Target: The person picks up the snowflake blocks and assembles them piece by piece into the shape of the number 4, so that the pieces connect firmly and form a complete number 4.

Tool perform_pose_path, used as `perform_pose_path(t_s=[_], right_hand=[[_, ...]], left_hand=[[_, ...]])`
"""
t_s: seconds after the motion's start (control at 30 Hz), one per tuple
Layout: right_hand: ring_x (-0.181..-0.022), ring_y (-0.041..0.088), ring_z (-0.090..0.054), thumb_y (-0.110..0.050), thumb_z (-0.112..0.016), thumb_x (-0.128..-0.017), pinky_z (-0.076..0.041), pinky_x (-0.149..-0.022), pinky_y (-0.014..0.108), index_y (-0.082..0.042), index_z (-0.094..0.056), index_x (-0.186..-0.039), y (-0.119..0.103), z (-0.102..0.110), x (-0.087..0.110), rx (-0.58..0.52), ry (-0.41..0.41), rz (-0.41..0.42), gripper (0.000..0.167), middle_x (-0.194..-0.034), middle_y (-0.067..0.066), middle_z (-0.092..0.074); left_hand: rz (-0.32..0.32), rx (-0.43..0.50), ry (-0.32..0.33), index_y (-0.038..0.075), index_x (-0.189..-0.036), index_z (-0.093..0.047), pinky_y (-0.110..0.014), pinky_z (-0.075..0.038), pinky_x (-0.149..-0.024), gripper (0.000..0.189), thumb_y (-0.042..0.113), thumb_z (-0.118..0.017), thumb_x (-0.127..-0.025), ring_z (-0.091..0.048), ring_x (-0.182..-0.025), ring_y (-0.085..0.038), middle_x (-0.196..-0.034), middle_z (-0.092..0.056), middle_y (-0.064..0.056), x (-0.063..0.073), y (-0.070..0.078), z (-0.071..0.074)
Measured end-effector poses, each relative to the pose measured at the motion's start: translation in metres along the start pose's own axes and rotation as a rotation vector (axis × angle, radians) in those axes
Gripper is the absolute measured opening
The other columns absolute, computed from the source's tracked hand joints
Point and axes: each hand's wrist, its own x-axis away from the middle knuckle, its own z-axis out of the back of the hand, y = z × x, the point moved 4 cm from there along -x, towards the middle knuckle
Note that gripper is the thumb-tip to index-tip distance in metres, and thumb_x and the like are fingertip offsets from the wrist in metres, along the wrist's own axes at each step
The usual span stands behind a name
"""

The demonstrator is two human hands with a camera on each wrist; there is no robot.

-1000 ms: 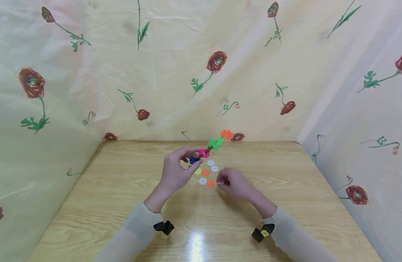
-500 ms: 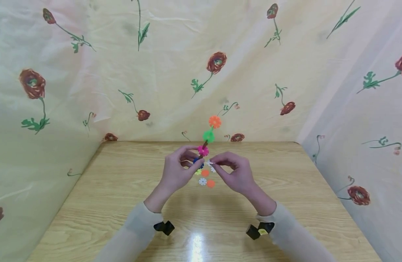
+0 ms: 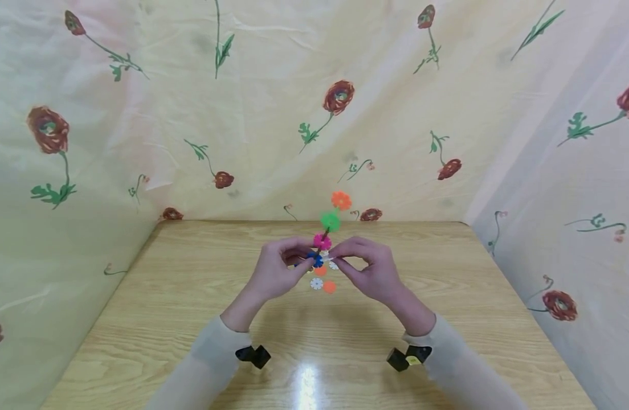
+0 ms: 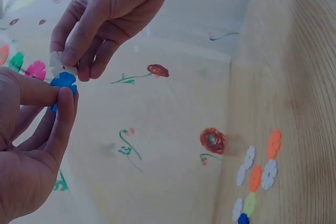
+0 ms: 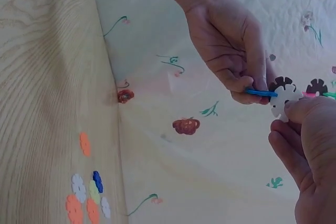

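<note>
From here I see my left hand (image 3: 274, 270) pinching the blue disc (image 4: 64, 81), my right hand (image 3: 368, 269) the white disc (image 5: 284, 96), both probably light, stiff, best held edgewise.

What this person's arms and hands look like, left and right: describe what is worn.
The left hand and the right hand are bare, without gloves. On the left is a plain off-white long cloth sleeve; on the right, a matching sleeve. A small black boxy unit sits by the left cuff; a similar black unit on the right has a yellow patch.
</note>
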Motion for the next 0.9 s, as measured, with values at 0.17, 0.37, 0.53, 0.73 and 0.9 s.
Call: perform_pose_path(t_s=[0.17, 0.37, 0.53, 0.73, 0.9], right_hand=[[-0.089, 0.028, -0.079, 0.014, -0.084, -0.078, -0.059, -0.092, 0.016, -0.006, -0.082, -0.096, -0.0017, 0.0013, -0.0002, 0.066, 0.016, 0.082, 0.027, -0.096, 0.011, -0.081], [-0.081, 0.028, -0.08, 0.015, -0.085, -0.076, -0.062, -0.082, 0.018, -0.007, -0.083, -0.093, 0.0012, 0.0027, 0.0016, 0.087, 0.01, 0.13, 0.028, -0.09, 0.011, -0.081], [-0.081, 0.028, -0.08, 0.018, -0.087, -0.069, -0.063, -0.081, 0.019, -0.007, -0.084, -0.09, -0.0025, 0.0037, 0.0003, 0.106, -0.011, 0.172, 0.032, -0.089, 0.011, -0.081], [-0.082, 0.028, -0.08, 0.018, -0.088, -0.07, -0.063, -0.081, 0.018, -0.005, -0.084, -0.089, -0.0046, 0.0049, -0.0009, 0.102, -0.034, 0.197, 0.03, -0.09, 0.012, -0.081], [-0.082, 0.028, -0.08, 0.018, -0.088, -0.069, -0.064, -0.079, 0.021, -0.005, -0.084, -0.088, -0.0037, 0.0045, -0.0002, 0.12, -0.04, 0.217, 0.031, -0.091, 0.012, -0.08]], left_hand=[[0.096, 0.07, -0.011, 0.003, -0.122, -0.078, -0.03, -0.066, -0.085, 0.023, 0.003, -0.073, -0.099, -0.08, -0.099, -0.028, -0.117, -0.08, -0.016, 0.0003, 0.0004, 0.0014], [0.088, 0.133, -0.042, -0.003, -0.118, -0.077, -0.037, -0.066, -0.086, 0.021, -0.001, -0.073, -0.098, -0.082, -0.095, -0.03, -0.116, -0.079, -0.022, 0.0005, 0.0022, -0.0005], [0.069, 0.132, -0.038, -0.005, -0.115, -0.078, -0.038, -0.066, -0.085, 0.019, -0.004, -0.073, -0.097, -0.081, -0.092, -0.037, -0.112, -0.079, -0.024, 0.0003, 0.0013, -0.0011], [0.033, 0.137, -0.039, -0.007, -0.114, -0.077, -0.034, -0.066, -0.084, 0.019, -0.006, -0.073, -0.096, -0.078, -0.093, -0.049, -0.111, -0.078, -0.026, 0.0008, 0.0028, -0.0013], [0.01, 0.125, -0.054, -0.007, -0.112, -0.078, -0.034, -0.066, -0.085, 0.017, -0.006, -0.072, -0.096, -0.079, -0.09, -0.046, -0.11, -0.078, -0.026, 0.0001, 0.003, -0.0023]])
